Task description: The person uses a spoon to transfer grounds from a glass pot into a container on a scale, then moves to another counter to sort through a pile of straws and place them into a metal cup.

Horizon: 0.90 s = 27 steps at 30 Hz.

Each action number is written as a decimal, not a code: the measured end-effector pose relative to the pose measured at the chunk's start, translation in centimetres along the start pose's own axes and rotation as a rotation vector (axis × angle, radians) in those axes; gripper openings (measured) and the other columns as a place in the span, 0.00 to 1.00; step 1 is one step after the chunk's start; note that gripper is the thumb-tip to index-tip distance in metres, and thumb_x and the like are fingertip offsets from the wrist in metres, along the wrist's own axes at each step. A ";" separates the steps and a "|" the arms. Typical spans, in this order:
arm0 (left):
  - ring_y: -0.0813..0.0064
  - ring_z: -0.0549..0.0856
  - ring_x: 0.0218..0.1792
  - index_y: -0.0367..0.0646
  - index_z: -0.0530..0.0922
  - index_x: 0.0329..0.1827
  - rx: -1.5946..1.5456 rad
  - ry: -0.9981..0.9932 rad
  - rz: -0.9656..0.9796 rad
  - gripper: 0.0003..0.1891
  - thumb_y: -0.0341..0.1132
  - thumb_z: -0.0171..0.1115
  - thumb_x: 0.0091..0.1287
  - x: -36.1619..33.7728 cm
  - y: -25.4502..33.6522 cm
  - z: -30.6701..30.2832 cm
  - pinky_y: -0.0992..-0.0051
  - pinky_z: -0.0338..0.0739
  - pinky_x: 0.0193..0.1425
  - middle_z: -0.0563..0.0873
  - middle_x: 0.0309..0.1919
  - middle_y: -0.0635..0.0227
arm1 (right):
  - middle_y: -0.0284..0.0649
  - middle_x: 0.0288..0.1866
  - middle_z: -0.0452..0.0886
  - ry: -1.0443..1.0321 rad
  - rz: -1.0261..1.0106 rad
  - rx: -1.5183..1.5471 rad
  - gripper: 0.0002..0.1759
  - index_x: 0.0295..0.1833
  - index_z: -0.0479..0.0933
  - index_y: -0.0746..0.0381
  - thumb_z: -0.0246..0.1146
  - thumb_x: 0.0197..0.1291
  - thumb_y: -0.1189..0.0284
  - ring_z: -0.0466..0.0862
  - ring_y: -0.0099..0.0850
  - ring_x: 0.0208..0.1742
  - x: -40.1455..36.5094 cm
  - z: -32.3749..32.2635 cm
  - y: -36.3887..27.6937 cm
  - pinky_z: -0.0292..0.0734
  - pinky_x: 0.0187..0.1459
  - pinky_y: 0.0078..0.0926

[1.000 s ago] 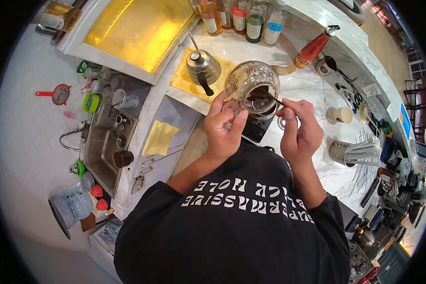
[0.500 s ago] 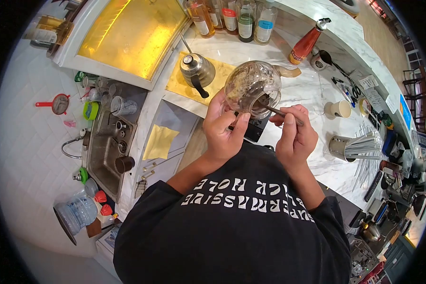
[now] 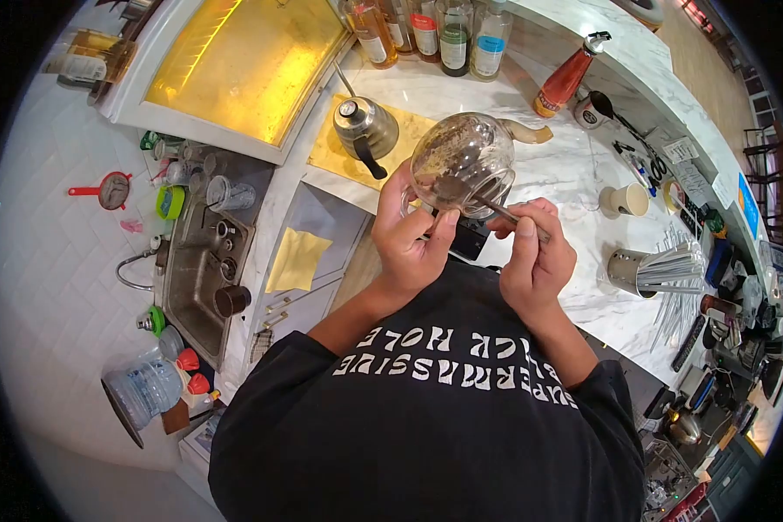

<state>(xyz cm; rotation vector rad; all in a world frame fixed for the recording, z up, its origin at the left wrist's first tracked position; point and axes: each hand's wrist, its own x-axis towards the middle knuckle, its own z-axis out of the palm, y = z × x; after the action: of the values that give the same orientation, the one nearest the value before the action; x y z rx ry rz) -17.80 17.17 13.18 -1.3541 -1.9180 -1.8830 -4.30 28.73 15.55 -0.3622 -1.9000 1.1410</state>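
Note:
A round glass pot (image 3: 457, 152) is tilted in front of my chest, with its round mouth facing toward me. Dark residue clings to its inner wall. A tan, curved piece (image 3: 531, 133) juts from its far right side. My left hand (image 3: 411, 235) is closed around the pot's left side near the mouth. My right hand (image 3: 538, 255) pinches a slim brownish utensil (image 3: 506, 214), whose far end reaches through the mouth into the pot. The shape of that end is hard to make out through the glass.
A steel gooseneck kettle (image 3: 365, 130) stands on a yellow cloth beyond my left hand. Several bottles (image 3: 454, 39) line the back. A paper cup (image 3: 628, 201) and a steel canister of straws (image 3: 635, 272) are on the right. Left is a sink (image 3: 187, 287).
The utensil has moved deeper into the pot, and my right hand has shifted slightly left and down. The dark clump near the mouth no longer shows there. My left hand keeps its grip.

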 end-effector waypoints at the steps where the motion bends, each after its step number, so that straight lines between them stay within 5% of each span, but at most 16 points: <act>1: 0.47 0.87 0.58 0.28 0.82 0.30 0.011 0.002 0.008 0.08 0.24 0.72 0.65 0.1 0.1 0.1 0.60 0.82 0.63 0.78 0.65 0.33 | 0.42 0.34 0.89 0.021 0.112 0.096 0.08 0.56 0.78 0.68 0.55 0.77 0.80 0.85 0.26 0.31 -0.4 0.3 -0.4 0.77 0.50 0.32; 5: 0.47 0.87 0.58 0.29 0.80 0.27 0.048 0.004 0.018 0.10 0.24 0.73 0.64 0.4 0.0 0.1 0.60 0.83 0.62 0.79 0.64 0.33 | 0.47 0.37 0.89 0.120 0.410 0.413 0.11 0.55 0.77 0.71 0.53 0.81 0.75 0.85 0.29 0.34 -0.1 1.2 -1.4 0.80 0.42 0.25; 11: 0.45 0.87 0.58 0.30 0.80 0.26 0.071 -0.004 0.000 0.11 0.24 0.73 0.64 0.1 -0.5 0.2 0.60 0.83 0.61 0.79 0.64 0.31 | 0.49 0.38 0.89 0.104 0.613 0.631 0.14 0.57 0.77 0.71 0.52 0.83 0.70 0.85 0.29 0.34 1.0 0.8 -0.5 0.79 0.43 0.27; 25: 0.52 0.88 0.57 0.29 0.81 0.29 0.157 0.038 -0.195 0.11 0.26 0.70 0.69 -1.0 -2.6 -0.5 0.62 0.82 0.61 0.78 0.67 0.37 | 0.49 0.39 0.90 0.234 0.543 0.462 0.15 0.58 0.77 0.69 0.52 0.83 0.68 0.85 0.27 0.34 0.9 -1.5 1.1 0.76 0.43 0.23; 27: 0.60 0.89 0.53 0.28 0.83 0.33 0.147 0.057 -0.259 0.08 0.25 0.69 0.70 -1.1 -3.0 -0.9 0.69 0.85 0.52 0.78 0.68 0.39 | 0.49 0.39 0.90 0.255 0.535 0.359 0.16 0.58 0.77 0.70 0.51 0.84 0.68 0.85 0.27 0.34 0.2 -2.0 2.1 0.77 0.44 0.24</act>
<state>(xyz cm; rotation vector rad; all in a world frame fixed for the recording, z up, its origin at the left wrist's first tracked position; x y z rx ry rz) -19.54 16.38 10.47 -1.0413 -2.2443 -1.8182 -3.19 31.17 14.34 -0.8003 -1.3717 1.6641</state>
